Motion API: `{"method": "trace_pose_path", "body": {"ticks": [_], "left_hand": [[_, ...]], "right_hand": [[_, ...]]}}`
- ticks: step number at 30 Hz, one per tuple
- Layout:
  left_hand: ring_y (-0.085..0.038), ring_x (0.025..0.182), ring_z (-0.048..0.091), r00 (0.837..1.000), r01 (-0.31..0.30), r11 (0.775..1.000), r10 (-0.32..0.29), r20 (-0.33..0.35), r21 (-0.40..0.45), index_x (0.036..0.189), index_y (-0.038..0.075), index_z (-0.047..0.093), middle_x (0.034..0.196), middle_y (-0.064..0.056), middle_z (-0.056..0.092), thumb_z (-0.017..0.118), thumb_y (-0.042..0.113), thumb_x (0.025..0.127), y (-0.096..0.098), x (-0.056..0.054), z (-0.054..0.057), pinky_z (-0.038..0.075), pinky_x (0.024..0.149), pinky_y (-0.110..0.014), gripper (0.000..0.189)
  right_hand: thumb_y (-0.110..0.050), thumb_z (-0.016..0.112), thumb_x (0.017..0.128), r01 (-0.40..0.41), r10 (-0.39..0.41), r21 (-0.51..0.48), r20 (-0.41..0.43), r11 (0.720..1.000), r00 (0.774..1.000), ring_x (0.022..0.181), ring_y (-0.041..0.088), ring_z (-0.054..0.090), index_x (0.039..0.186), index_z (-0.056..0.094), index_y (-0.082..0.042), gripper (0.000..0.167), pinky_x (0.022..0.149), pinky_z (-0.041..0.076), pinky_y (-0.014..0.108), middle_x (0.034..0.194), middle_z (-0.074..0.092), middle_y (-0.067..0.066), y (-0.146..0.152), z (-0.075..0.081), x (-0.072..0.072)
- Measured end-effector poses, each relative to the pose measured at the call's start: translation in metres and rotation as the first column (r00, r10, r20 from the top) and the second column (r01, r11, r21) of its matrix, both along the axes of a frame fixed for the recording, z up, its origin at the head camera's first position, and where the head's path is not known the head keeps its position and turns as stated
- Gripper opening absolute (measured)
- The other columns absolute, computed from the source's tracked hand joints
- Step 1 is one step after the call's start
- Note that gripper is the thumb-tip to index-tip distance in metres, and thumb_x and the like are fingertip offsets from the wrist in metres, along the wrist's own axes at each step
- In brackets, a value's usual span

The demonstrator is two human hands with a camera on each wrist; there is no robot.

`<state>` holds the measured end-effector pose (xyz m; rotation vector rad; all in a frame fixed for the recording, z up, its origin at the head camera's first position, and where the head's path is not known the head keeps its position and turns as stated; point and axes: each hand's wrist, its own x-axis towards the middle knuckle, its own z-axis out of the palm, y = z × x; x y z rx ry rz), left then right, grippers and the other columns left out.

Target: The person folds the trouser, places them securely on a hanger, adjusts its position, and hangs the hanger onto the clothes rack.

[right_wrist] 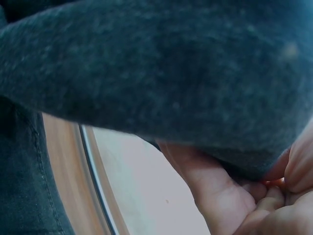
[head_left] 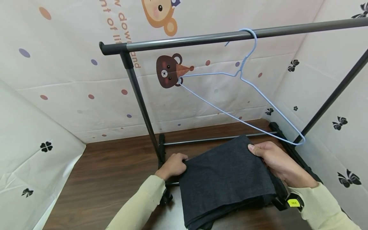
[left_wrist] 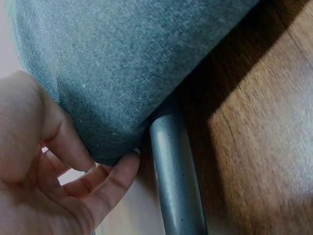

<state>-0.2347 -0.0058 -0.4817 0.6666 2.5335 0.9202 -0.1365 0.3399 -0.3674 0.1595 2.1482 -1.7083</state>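
Note:
A folded dark denim garment (head_left: pixel 227 179) is spread between both hands, low in the head view, with several layers along its near edge. My left hand (head_left: pixel 173 164) pinches its far left corner; in the left wrist view, thumb and fingers meet at the tip of the cloth (left_wrist: pixel 117 83). Across from it, my right hand (head_left: pixel 276 163) grips the far right corner, the thumb on top and the other fingers mostly hidden beneath. Fingers gather under the cloth's edge in the right wrist view. A light blue wire hanger (head_left: pixel 218 110) hangs above the garment.
The hanger hooks over the dark top rail (head_left: pixel 184 40) of a clothes rack. Rack uprights (head_left: pixel 141 99) stand left and right, with a thin lower bar (head_left: pixel 212 139) behind the garment. Brown wood-grain floor (head_left: pixel 109 179) lies below. Printed white sheets (head_left: pixel 72 105) line the surroundings.

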Motion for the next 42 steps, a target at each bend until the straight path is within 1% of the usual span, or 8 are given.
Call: {"method": "trace_pose_path", "body": {"ticks": [9,16,22,31,42], "left_hand": [[-0.013,0.055,0.034,1.000,-0.009,1.000,0.010,0.014,-0.010,0.069,0.020,0.044,0.062,0.004,0.039,0.046,-0.005,0.086,0.001,0.000,-0.001,0.032,0.058,-0.027,0.030],[-0.014,0.056,0.032,1.000,-0.012,1.000,0.012,0.006,-0.011,0.068,0.020,0.042,0.062,0.004,0.037,0.046,-0.005,0.085,0.002,0.000,-0.001,0.031,0.058,-0.028,0.031],[-0.013,0.055,0.033,1.000,-0.009,1.000,0.009,0.005,-0.016,0.068,0.021,0.043,0.062,0.005,0.038,0.047,-0.004,0.085,0.002,0.000,-0.001,0.031,0.058,-0.027,0.030],[-0.014,0.056,0.030,1.000,-0.012,1.000,0.013,0.003,-0.025,0.069,0.021,0.041,0.062,0.004,0.035,0.048,-0.004,0.085,0.003,-0.001,-0.002,0.029,0.058,-0.028,0.031],[-0.013,0.055,0.028,1.000,-0.016,0.999,0.016,-0.008,-0.034,0.068,0.021,0.040,0.061,0.005,0.033,0.048,-0.006,0.084,0.004,0.000,0.000,0.028,0.057,-0.027,0.032]], "right_hand": [[-0.029,0.040,0.115,0.018,-0.018,-0.010,0.011,1.000,1.000,0.076,0.015,0.071,0.114,0.070,0.002,0.043,0.069,0.062,0.035,0.085,0.073,-0.002,0.001,-0.003,0.000],[-0.029,0.040,0.115,0.030,-0.030,0.002,0.017,1.000,0.999,0.076,0.015,0.071,0.111,0.071,0.000,0.042,0.069,0.062,0.036,0.085,0.072,-0.002,0.004,-0.006,-0.001],[-0.029,0.040,0.115,0.039,-0.039,0.009,0.020,0.999,0.999,0.077,0.015,0.071,0.110,0.071,-0.001,0.042,0.069,0.062,0.036,0.085,0.072,-0.002,0.005,-0.008,-0.001],[-0.029,0.040,0.115,0.044,-0.044,0.007,0.033,0.999,0.998,0.077,0.014,0.070,0.114,0.069,0.000,0.041,0.069,0.062,0.035,0.087,0.071,-0.002,0.008,-0.010,-0.002],[-0.028,0.039,0.115,0.042,-0.043,0.015,0.042,0.999,0.998,0.078,0.014,0.070,0.118,0.067,0.004,0.043,0.070,0.062,0.035,0.089,0.071,-0.001,0.010,-0.013,-0.004]]}}
